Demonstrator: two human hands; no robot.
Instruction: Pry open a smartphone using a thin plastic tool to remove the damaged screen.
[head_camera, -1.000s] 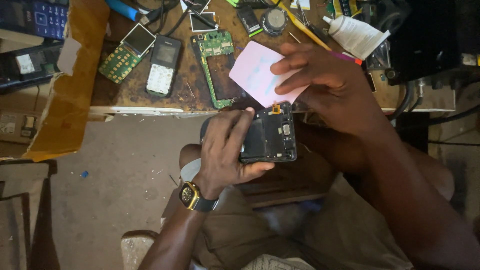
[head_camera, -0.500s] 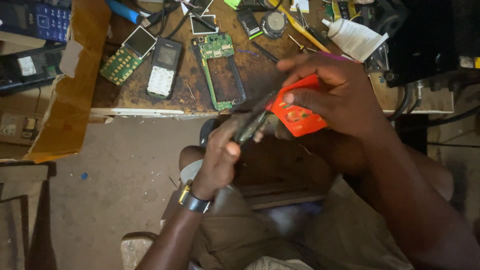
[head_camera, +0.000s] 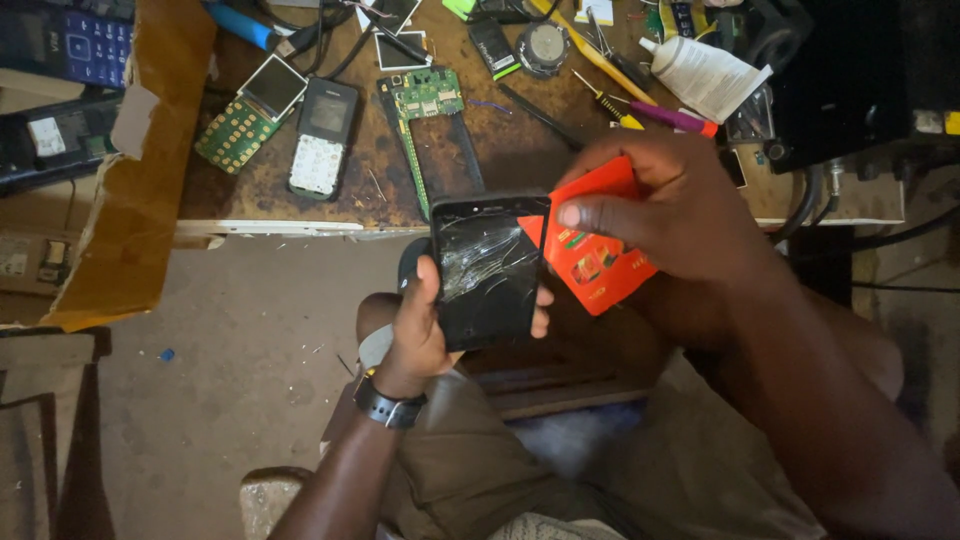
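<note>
I look down from the head camera at a cluttered tabletop (head_camera: 300, 205) and my lap. At the far left, around nine o'clock, a torn cardboard flap (head_camera: 130, 200) hangs off the tabletop edge. Moving right along the top sit a bare keypad board (head_camera: 245, 115), a small keypad phone (head_camera: 322, 137) and a green circuit frame (head_camera: 432, 120), all just beside one another.

Below them, near centre, my left hand (head_camera: 420, 325) holds a phone (head_camera: 490, 265) upright, its grip wrapped round the lower edges, thumb on the left side and fingertips showing at the right. The glass is badly cracked, with lines spreading from the left middle. A watch (head_camera: 388, 405) sits on that wrist.

At three o'clock from the phone, my right hand (head_camera: 680, 215) pinches an orange card (head_camera: 595, 250) between thumb and forefinger, the card touching the phone's right edge.

My judgement: pushing the card hard could splinter the glass further or cut a fingertip. The phone is off the tabletop, over my knees, so a slip of the left grip could drop it to the floor (head_camera: 250, 330).
</note>
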